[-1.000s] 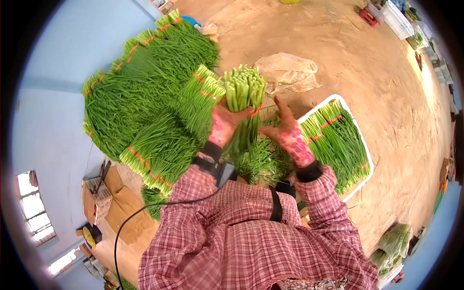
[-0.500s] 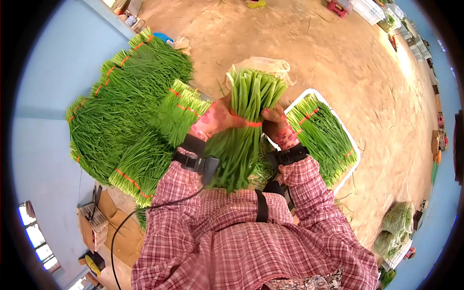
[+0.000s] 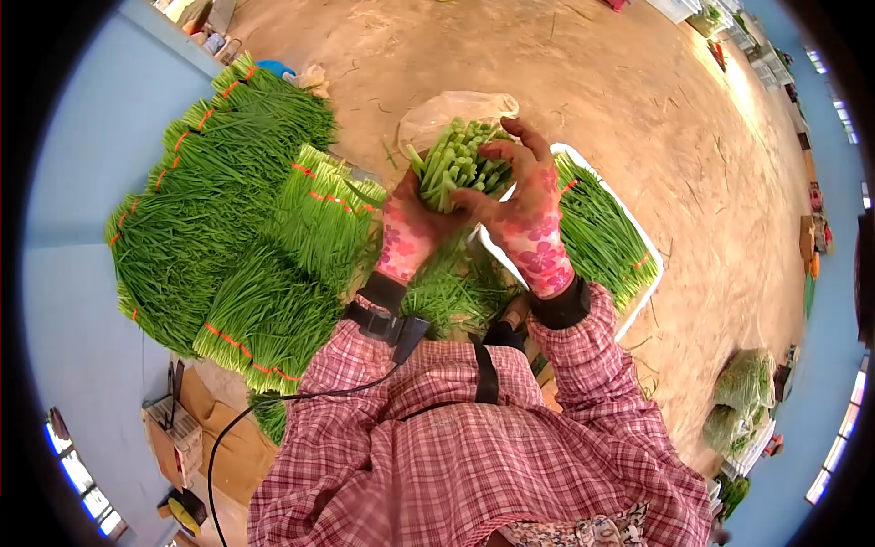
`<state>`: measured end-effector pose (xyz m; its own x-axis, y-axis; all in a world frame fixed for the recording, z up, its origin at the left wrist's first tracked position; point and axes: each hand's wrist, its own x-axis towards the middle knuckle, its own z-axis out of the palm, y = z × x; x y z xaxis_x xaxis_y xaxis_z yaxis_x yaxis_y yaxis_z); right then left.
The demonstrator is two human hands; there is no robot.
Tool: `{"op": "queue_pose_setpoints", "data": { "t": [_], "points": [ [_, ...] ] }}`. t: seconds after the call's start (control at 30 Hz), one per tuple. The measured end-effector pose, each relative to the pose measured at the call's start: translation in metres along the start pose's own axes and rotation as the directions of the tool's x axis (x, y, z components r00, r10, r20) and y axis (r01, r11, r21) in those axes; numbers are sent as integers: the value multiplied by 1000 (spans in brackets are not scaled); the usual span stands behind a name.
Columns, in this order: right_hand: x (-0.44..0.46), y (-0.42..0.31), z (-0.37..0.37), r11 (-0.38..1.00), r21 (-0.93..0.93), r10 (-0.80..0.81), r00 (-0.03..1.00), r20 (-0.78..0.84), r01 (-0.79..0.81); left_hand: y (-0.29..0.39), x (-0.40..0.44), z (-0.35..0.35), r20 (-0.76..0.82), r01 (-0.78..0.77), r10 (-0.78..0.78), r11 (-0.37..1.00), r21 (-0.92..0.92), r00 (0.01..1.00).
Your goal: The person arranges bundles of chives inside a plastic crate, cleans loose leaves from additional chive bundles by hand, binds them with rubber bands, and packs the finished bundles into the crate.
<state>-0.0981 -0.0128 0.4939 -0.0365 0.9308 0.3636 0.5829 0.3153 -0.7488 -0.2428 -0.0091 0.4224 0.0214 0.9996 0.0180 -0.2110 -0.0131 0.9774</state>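
A bundle of garlic chives (image 3: 460,155) is between my hands, its pale cut ends tipped up toward me and its leaves hidden below. My left hand (image 3: 410,223) is wrapped around the bundle's left side. Curved about the right side of the stalk ends is my right hand (image 3: 529,205), thumb in front and fingers behind, the index finger raised. Both hands wear pink flowered coverings that leave the fingers bare. Beneath them, loose green leaves (image 3: 460,292) lie in front of my lap. No band on the held bundle shows from this angle.
At left, a large pile of banded chive bundles (image 3: 219,191) leans toward the blue wall (image 3: 68,182). A white crate (image 3: 649,296) with more bundles stands at right. Beyond my hands lies a clear plastic bag (image 3: 437,114). A black cable (image 3: 241,415) runs from my left wrist.
The bundle has tilted so its cut ends face me; before, it stood lengthwise with an orange band showing. My right hand has moved up from the band to the stalk ends.
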Motion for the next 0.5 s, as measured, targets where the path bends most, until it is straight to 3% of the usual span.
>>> {"op": "queue_pose_setpoints", "data": {
  "t": [0.03,0.1,0.13,0.23,0.37,0.5],
  "points": [
    [-2,3,-1,999,40,-8,1000,-14,8,11,-1,4,28,17,-17,1000,-22,999],
    [-4,9,-4,992,123,-29,999,-38,33,-2,3,-2,32,-91,85,968,235,996],
    [-5,9,-6,992,114,-55,998,-43,59,-7,6,-1,21,-98,96,980,175,995],
    [-3,9,-7,981,182,-60,997,-55,69,-1,3,2,-21,-144,166,907,395,986],
    [1,5,-8,996,59,-64,994,-86,69,-20,12,2,-68,-116,143,944,309,987],
    [6,-3,-20,993,-92,-80,996,-47,76,-14,9,8,-59,-176,210,918,355,976]
  ]
}}
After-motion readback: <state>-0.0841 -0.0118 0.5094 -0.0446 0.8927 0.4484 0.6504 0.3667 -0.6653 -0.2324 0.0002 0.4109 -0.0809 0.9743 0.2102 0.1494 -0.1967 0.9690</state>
